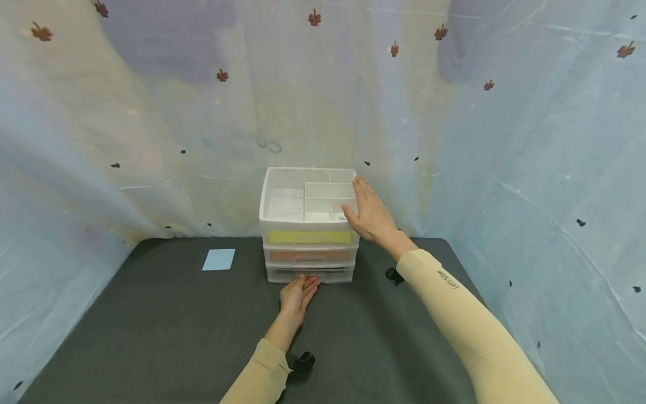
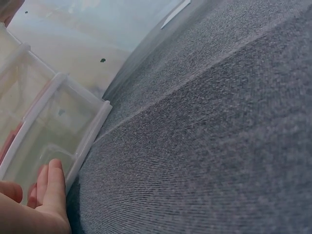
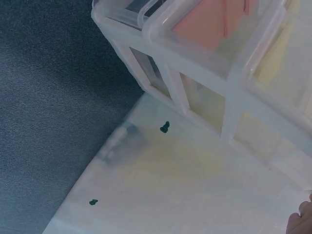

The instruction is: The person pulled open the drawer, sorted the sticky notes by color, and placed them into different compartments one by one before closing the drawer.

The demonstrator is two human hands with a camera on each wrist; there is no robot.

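A white drawer unit [image 1: 309, 224] with a divided tray on top stands at the back of the table. Something yellow [image 1: 309, 238] shows through its upper drawer and something orange-pink [image 1: 309, 256] through the middle one; the bottom drawer [image 1: 337, 275] looks clear. My left hand [image 1: 296, 296] is at the bottom drawer's front, its fingers [image 2: 54, 183] extended by the moulded handle. Against the unit's top right rim rests my right hand [image 1: 372, 216], with fingers straight and thumb spread. Only a bit of the right hand [image 3: 301, 219] enters the right wrist view.
On the dark grey table [image 1: 166, 325], a light blue paper square [image 1: 218, 260] lies left of the unit. A pale patterned sheet [image 1: 313, 112] hangs close behind and along both sides. Black bands are on both wrists.
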